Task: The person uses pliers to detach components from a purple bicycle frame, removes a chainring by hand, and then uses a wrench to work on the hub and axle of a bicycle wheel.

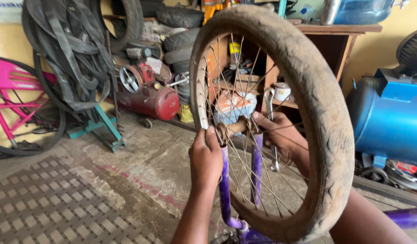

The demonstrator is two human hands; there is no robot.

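Left hand [206,156] raised upright, fingers pinched on axle end [221,132] of dusty wheel [323,113]; right hand [281,135] reaches through spokes, gripping wrench [271,118] against purple fork [256,165].

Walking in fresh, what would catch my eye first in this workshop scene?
First, the dusty bicycle wheel filling the middle, seated in a purple fork. The left hand grips at the hub's near end, while the right hand holds a spanner behind the spokes. Around it sit a pink bicycle frame far left, a red compressor behind, and a blue tank right.
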